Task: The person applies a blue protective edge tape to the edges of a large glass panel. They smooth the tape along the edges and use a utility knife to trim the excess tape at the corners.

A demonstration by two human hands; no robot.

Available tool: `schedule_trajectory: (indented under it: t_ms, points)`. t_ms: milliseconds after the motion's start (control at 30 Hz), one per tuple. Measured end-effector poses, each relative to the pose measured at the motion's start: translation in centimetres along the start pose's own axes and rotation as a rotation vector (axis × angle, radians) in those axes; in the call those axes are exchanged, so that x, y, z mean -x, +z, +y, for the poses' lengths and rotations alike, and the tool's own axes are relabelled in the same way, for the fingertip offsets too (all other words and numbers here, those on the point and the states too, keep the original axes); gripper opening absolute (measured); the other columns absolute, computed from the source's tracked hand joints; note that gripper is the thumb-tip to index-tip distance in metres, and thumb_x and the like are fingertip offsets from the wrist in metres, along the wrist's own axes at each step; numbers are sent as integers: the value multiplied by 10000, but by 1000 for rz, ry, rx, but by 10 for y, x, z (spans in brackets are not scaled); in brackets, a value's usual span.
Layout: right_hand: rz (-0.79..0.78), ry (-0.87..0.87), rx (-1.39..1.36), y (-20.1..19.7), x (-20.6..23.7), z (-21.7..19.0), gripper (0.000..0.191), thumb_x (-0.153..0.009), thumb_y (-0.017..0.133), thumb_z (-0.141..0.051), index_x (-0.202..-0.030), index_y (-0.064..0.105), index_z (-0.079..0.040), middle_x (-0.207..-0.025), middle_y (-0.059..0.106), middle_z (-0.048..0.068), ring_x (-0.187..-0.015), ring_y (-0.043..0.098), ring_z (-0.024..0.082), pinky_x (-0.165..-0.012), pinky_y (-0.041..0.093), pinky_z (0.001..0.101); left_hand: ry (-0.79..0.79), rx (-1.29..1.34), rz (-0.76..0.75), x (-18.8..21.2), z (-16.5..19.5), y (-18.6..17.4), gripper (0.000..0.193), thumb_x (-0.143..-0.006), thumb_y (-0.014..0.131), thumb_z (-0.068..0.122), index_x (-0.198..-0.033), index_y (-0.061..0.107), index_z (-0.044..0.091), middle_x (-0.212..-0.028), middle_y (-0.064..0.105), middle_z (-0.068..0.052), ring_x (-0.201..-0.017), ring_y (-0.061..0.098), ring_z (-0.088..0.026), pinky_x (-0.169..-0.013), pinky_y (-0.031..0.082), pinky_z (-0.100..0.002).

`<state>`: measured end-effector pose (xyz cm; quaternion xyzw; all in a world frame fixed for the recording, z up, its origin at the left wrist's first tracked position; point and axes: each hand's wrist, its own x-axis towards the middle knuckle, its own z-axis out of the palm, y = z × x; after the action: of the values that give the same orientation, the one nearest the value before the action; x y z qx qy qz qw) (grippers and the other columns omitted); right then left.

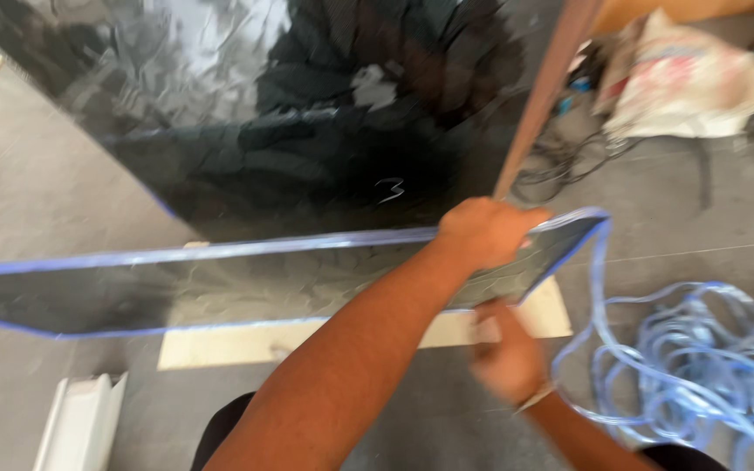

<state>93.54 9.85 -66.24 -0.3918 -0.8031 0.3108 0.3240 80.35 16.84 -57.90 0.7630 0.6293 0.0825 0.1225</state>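
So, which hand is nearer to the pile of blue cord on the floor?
The right hand. It is low beside the dark panel's corner, close to the cord pile. The left hand grips the panel's top edge, higher and farther from the pile.

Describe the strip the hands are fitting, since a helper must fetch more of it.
Start at the large glossy black panel lying flat across the grey floor. Along its near edge runs a pale blue translucent plastic edging strip, which trails off the right corner into a loose tangled pile. Unlike the dark cables behind, it is light blue and see-through.
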Motion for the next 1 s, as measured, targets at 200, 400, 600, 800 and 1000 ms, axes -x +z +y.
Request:
schedule_trajectory:
  t_ms: [200, 400, 600, 800, 1000]
  points:
    - [-651, -410, 127, 115, -3, -79, 412, -846, 668, -160, -1252, 616, -111, -1164, 667, 163, -1058, 635, 360, -888, 540, 476, -40, -79, 237, -25, -20, 48, 423, -961, 563, 237, -1365, 541, 361, -1040, 746, -66, -866, 771, -309, -651, 611, -471]
    - [-792, -261, 156, 143, -27, -82, 395, -881, 638, -197, -1271, 596, -148, -1198, 651, 153, -1083, 629, 355, -893, 547, 474, -82, -30, 213, -35, -26, 74, 493, -938, 532, 175, -1398, 509, 350, -1018, 728, -78, -756, 771, -310, -575, 607, -457]
    - [-778, -39, 181, 130, -16, -39, 379, -916, 609, -235, -1291, 577, -184, -1233, 635, 143, -1108, 622, 350, -898, 554, 472, -15, -80, 316, -31, -30, 72, 466, -967, 538, 145, -1390, 538, 339, -1064, 723, -46, -744, 751, -298, -557, 582, -440]
    - [-453, 211, 372, 68, 0, 7, 363, -952, 580, -273, -1310, 558, -220, -1267, 618, 133, -1133, 616, 344, -903, 561, 470, 72, -160, 327, -24, -26, 53, 740, -882, 629, 123, -1522, 397, 414, -1325, 655, -28, -736, 704, -258, -541, 556, -413]
    - [-497, 642, 796, 24, 16, 60, 306, -976, 551, -301, -1279, 544, -261, -1236, 632, 84, -1180, 598, 304, -882, 561, 476, 33, -162, 164, -30, -28, 45, 808, -906, 635, 100, -1555, 314, 460, -1415, 585, 10, -914, 687, -242, -689, 556, -409]
